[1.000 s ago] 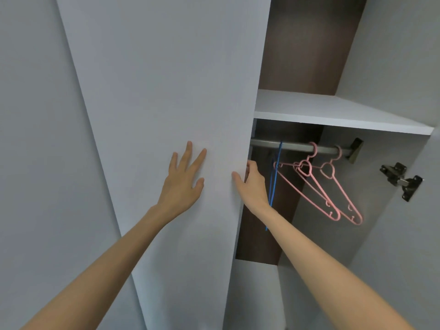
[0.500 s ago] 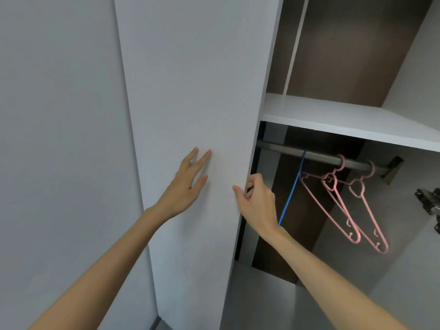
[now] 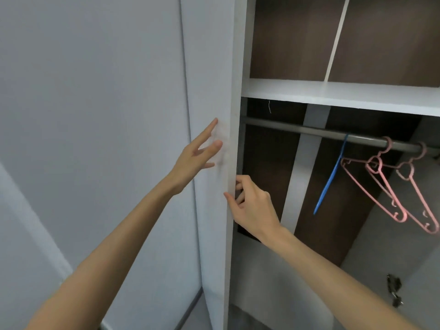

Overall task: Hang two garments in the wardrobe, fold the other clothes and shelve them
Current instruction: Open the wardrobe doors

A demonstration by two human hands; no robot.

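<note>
The wardrobe [image 3: 285, 44] stood open from 12 to 5 o'clock, its door [image 3: 209, 55] nearly edge-on at centre. A shelf [image 3: 333, 94] crossed at 2 o'clock, above a rail [image 3: 297, 129]. The left hand [image 3: 197, 158] lay against the door's face, fingers straight and spread. The right hand [image 3: 252, 203] gripped the door's edge, fingers curled behind it. Pink hangers [image 3: 373, 164] and a blue hanger [image 3: 329, 178] hung at 3 o'clock.
</note>
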